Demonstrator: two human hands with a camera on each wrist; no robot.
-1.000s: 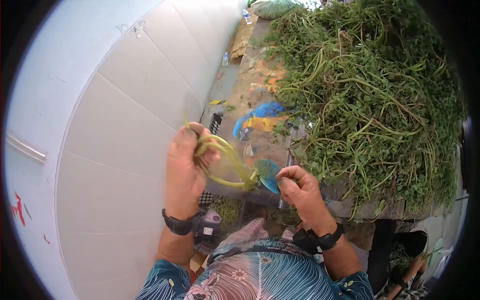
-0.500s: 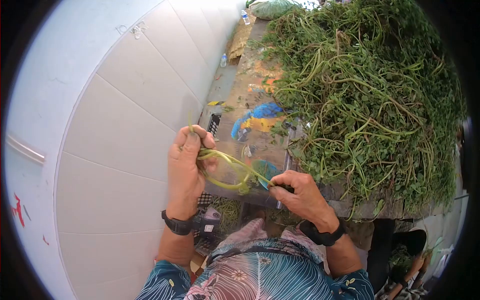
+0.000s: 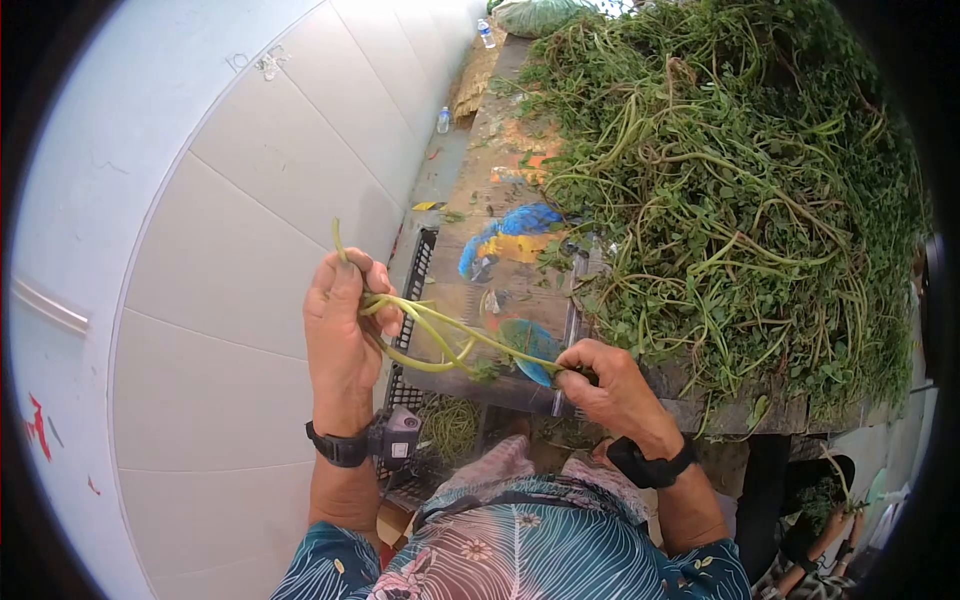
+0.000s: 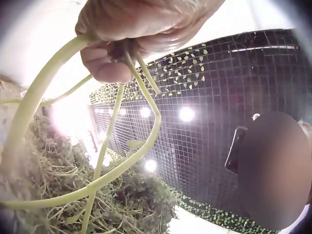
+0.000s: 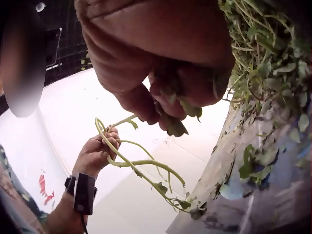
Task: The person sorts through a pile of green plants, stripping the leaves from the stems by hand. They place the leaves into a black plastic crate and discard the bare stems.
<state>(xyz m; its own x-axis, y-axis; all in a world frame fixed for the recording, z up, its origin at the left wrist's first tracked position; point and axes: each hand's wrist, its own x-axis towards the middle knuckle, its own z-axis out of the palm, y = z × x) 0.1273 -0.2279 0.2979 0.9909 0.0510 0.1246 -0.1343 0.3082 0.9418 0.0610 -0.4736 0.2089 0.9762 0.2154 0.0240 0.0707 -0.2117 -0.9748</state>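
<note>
In the head view my left hand (image 3: 345,310) grips several long green plant stems (image 3: 425,355), one end sticking up above the thumb. The stems loop out to the right; the left wrist view shows them hanging from the curled fingers (image 4: 107,68). My right hand (image 3: 615,390) pinches the far end of one stem, which stretches between the two hands. Small green leaves (image 5: 170,124) poke out between the right fingers in the right wrist view. A big heap of leafy green plants (image 3: 720,220) lies on the table, beyond and right of my right hand.
The wooden table (image 3: 470,310) carries a painted blue and yellow parrot and a round blue patch (image 3: 530,350). A black plastic crate (image 3: 415,290) stands along its left side, by the pale wall (image 3: 250,300). Cut stems (image 3: 450,425) lie below. Another person's arms (image 3: 825,540) show at lower right.
My right hand first held bits apart from the stems, then took a stem's end by the table edge. My left hand has since moved left, drawing the stem out longer between the hands.
</note>
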